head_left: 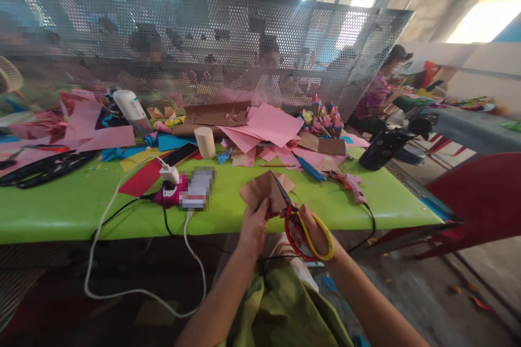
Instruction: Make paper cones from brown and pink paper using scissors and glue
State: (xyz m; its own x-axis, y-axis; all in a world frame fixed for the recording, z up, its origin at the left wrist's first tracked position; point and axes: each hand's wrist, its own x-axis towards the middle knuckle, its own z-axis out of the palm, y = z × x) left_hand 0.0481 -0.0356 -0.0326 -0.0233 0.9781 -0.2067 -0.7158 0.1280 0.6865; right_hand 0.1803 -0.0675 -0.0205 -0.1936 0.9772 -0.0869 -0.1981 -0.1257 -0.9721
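Across the upper half of the frame runs a perforated metal screen (pixel 228 38), blurred figures behind it, with ceiling beams and lit lamps above. Below it a bright green tabletop (pixel 61 211) spans from the left edge to right of centre, heaped along its far side with pink sheets (pixel 272 124), brown pieces and scraps of blue and yellow. At the right edge stands a red chair (pixel 484 200); beyond it, upper right, another person (pixel 376 89) sits by a grey table (pixel 468 124).

Two bare forearms converge at lower centre: the left slants up and rightward from the bottom edge, the right reaches up and leftward from the lower right corner, over a green garment (pixel 285 303). The left hand (pixel 254 227) pinches a folded brown paper (pixel 260 190), thumb on top; its other fingers are mostly hidden. This paper is held up at the table's near edge, just right of centre. The right hand (pixel 319 227) grips scissors (pixel 290 208), thumb at the yellow loop, remaining fingers partly hidden; the blades slant up and leftward against the paper. Nearby on the table lie a phone (pixel 198 190), leftward, and a pink glue gun (pixel 352 187), rightward.
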